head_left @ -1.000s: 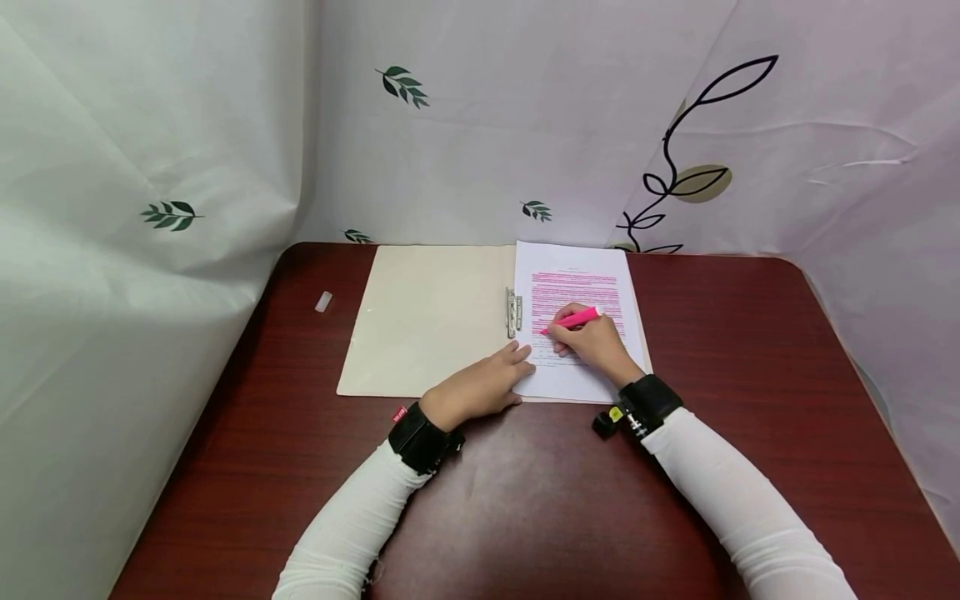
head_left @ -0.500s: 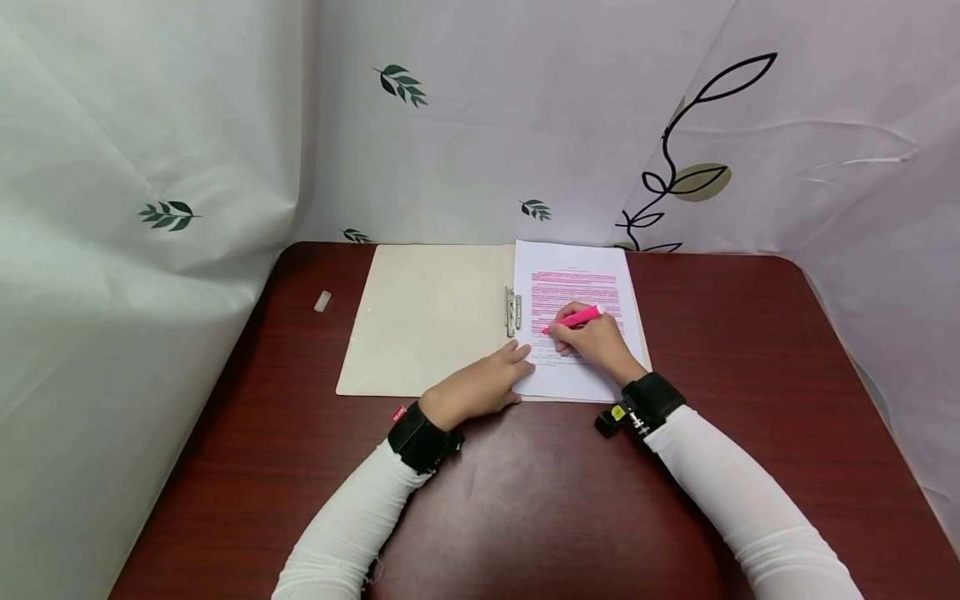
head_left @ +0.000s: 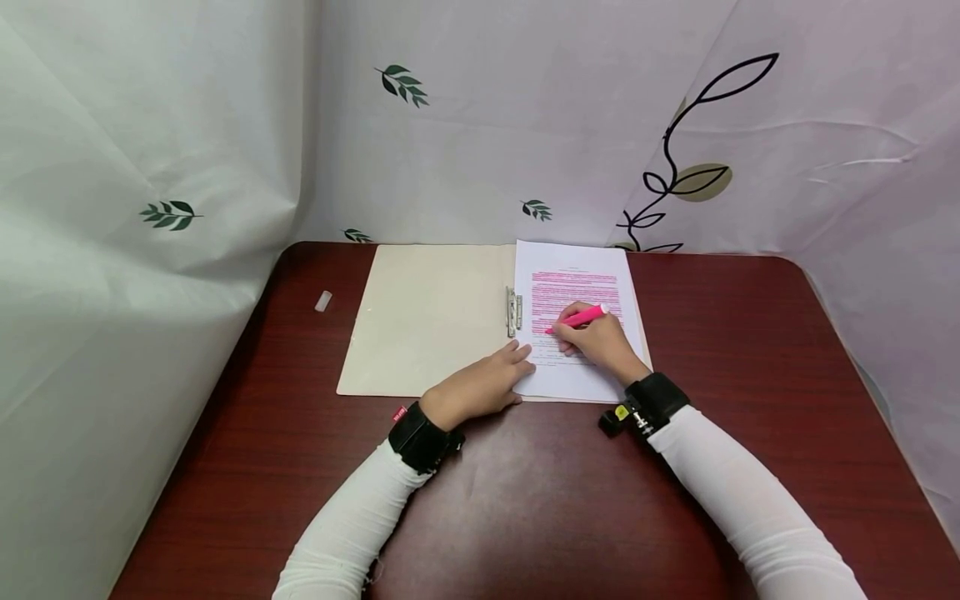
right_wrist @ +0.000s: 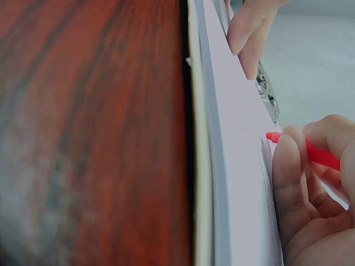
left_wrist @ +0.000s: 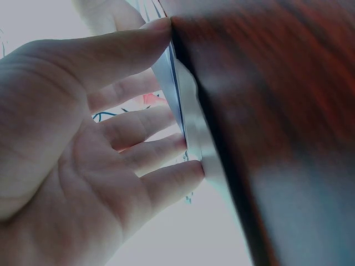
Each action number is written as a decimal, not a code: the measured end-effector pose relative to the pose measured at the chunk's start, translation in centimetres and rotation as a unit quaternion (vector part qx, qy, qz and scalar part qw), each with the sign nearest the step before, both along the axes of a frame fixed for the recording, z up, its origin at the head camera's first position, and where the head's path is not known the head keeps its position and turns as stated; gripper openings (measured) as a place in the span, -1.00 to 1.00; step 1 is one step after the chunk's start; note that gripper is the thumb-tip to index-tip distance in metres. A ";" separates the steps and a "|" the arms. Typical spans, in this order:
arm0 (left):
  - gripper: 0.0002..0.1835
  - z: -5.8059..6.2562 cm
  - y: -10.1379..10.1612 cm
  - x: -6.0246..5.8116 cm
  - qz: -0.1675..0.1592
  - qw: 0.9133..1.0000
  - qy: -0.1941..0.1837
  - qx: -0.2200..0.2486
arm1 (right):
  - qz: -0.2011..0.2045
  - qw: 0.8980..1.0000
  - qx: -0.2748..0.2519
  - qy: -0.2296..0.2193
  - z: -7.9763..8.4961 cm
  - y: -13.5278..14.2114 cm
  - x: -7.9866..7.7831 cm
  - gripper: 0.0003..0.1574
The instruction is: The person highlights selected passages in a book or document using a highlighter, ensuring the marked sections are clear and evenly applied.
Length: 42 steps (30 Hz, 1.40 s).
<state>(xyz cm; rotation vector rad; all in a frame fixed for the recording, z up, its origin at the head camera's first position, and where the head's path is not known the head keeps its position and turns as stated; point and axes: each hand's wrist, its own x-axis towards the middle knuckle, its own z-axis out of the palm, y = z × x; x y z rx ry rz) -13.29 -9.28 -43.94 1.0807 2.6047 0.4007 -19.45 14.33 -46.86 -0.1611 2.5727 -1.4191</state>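
My right hand (head_left: 596,340) holds a pink highlighter (head_left: 585,317) like a pen, its tip down at the printed lines on a white sheet (head_left: 562,385). The upper lines of text on that page are marked pink; the lowest ones are plain. In the right wrist view the highlighter (right_wrist: 321,155) sits between thumb and fingers, tip close over the paper (right_wrist: 238,166). My left hand (head_left: 483,385) rests with extended fingers at the lower left corner of the sheet, partly on the open cream folder (head_left: 420,325). The left wrist view shows its fingers (left_wrist: 150,124) spread over the pages' edge.
A metal clip (head_left: 513,312) lies along the folder's spine, left of the pages. A small white block (head_left: 323,301) lies on the dark red-brown table (head_left: 750,350) at the left. A white curtain (head_left: 465,125) with leaf prints hangs behind the table and along both sides.
My right hand and the highlighter have slid slightly to the right along a text line. The left hand, folder and pages stay where they were.
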 end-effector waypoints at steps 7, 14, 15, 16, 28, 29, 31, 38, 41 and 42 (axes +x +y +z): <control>-0.47 0.0 0.0 0.0 -0.001 1.000 0.004 -0.004 | 0.002 1.000 0.001 0.004 0.0 0.3 0.0 -0.77; -0.47 0.1 0.1 0.0 0.000 1.000 0.001 -0.002 | 0.000 1.000 0.001 0.006 0.0 0.6 0.1 -0.77; -0.47 0.1 0.1 0.0 0.001 1.000 0.001 -0.002 | 0.000 1.000 0.004 0.007 0.0 0.6 0.1 -0.78; -0.47 0.1 0.1 0.0 0.002 1.000 0.000 -0.003 | -0.001 1.000 0.006 0.008 0.0 0.7 0.2 -0.78; -0.47 0.2 0.1 0.0 0.006 1.000 -0.009 0.000 | -0.010 1.000 0.016 0.004 0.3 1.0 0.3 -0.76; -0.47 0.2 0.1 0.0 0.005 1.000 -0.009 0.000 | -0.011 1.000 0.016 0.004 0.3 1.1 0.3 -0.76; -0.47 0.1 0.1 0.0 0.005 1.000 -0.008 -0.001 | -0.010 1.000 0.017 0.004 0.3 1.1 0.3 -0.76; -0.47 0.2 0.1 0.0 0.007 1.000 -0.009 -0.004 | -0.012 1.000 0.019 0.000 0.3 1.2 0.3 -0.76; -0.47 0.2 0.1 0.0 0.008 1.000 -0.009 -0.003 | -0.013 1.000 0.025 0.001 0.2 1.4 0.3 -0.75; -0.47 0.1 0.1 0.0 0.008 1.000 -0.008 -0.003 | -0.013 1.000 0.027 0.001 0.2 1.4 0.3 -0.75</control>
